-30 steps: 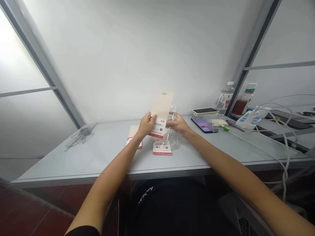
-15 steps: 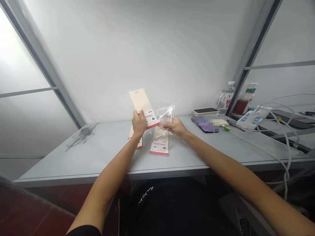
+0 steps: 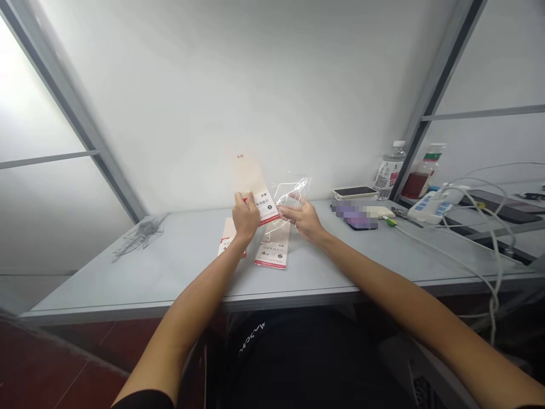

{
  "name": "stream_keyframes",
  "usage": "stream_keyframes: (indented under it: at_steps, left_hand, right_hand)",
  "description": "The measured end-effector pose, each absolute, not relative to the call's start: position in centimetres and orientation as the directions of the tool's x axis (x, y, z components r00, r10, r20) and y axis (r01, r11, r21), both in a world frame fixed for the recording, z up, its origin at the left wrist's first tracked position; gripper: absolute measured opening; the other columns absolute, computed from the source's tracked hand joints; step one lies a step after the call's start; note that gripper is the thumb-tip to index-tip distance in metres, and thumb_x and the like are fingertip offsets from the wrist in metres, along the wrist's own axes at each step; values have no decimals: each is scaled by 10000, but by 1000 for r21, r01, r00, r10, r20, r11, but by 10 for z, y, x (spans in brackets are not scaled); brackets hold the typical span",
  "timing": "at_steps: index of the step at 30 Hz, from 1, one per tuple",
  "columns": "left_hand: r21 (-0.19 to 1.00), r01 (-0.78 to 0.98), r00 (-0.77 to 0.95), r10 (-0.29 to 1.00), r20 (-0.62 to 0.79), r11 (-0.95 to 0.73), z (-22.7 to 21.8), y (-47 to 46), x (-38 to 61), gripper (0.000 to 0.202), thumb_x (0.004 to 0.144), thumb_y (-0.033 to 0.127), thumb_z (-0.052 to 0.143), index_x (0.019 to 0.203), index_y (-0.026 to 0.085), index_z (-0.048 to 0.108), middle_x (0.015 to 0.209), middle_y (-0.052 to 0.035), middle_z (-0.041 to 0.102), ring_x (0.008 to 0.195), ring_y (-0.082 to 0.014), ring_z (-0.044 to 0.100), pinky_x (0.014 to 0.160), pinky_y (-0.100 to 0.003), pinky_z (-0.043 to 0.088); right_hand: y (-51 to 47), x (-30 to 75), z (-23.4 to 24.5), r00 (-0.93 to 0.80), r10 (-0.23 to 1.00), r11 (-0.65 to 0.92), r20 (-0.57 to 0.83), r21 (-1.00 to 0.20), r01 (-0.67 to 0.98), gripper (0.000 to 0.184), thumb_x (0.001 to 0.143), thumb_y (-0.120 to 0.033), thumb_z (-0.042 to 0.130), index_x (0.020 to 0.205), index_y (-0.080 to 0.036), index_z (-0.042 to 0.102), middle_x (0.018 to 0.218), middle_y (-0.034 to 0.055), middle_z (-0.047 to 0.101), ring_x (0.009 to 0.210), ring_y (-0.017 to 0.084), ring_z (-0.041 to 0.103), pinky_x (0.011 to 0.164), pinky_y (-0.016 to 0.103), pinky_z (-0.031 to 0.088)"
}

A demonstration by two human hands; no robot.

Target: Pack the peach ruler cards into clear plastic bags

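Note:
My left hand (image 3: 246, 218) is closed round a cream-and-white ruler set pack (image 3: 249, 173) with a red lower edge, raised and tilted above the desk. Just to its right, my right hand (image 3: 304, 218) pinches a clear plastic bag (image 3: 293, 190). The bag's near side lies close to the pack's lower right corner; whether the corner is inside it I cannot tell. Below the hands, a second ruler set pack (image 3: 271, 254) lies flat on the desk. A third pack (image 3: 227, 230) lies to its left, partly covered by my left wrist and forearm.
Crumpled dark clear film (image 3: 145, 236) lies on the desk (image 3: 187, 250) at left. At right are a phone (image 3: 355, 193), a purple item (image 3: 357, 217), a water bottle (image 3: 390, 170), a bottle of red liquid (image 3: 423, 173), a power strip (image 3: 434, 204) and loose white cables (image 3: 451, 264).
The held pack has shifted slightly right and become more upright. My right hand and the bag have moved a little right, and the bag looks more spread.

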State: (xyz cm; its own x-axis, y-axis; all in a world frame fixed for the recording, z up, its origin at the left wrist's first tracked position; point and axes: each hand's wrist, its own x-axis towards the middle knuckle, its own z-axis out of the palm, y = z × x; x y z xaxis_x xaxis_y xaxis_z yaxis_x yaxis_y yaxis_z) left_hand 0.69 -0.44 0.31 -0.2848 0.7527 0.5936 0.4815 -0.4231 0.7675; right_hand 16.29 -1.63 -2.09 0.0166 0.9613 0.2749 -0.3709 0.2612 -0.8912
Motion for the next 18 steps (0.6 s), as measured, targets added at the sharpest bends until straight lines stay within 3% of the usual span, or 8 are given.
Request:
stream_keyframes:
  at_steps: [9,12,15,18]
  left_hand:
    - [742,494,-211,765,609,-454,-5,-8,16,358,853,475,388,615,210,351,530,37,403,498,-107,390,517,-247,296]
    - [755,451,-85,820,566,-476,-8,-7,21,392,822,505,425,591,189,438,559,16,484,548,-109,450,540,-239,339]
    - [804,353,82,872,483,-479,-9,-3,21,370,799,504,455,702,165,567,700,-22,611,652,-134,543,584,-239,398]
    - [823,329,179,886,428,-463,-5,0,17,397,786,515,462,781,145,606,801,-53,651,712,-157,577,608,-251,427]
  right_hand:
    - [-19,159,-20,47,954,294,295,-899,-325,684,530,-263,786,1120,-203,445,731,-10,674,664,160,653,659,298,530]
    - [-20,161,-16,61,948,313,312,-885,-345,667,528,-283,785,1107,-202,464,680,-23,663,616,161,641,622,306,531]
    - [-19,167,-10,86,949,313,302,-892,-327,599,513,-291,794,1030,-189,510,650,-17,664,579,160,629,567,297,524]
    - [-17,176,-6,121,956,291,267,-917,-273,513,509,-273,797,947,-176,547,611,-18,655,538,135,607,507,247,489]
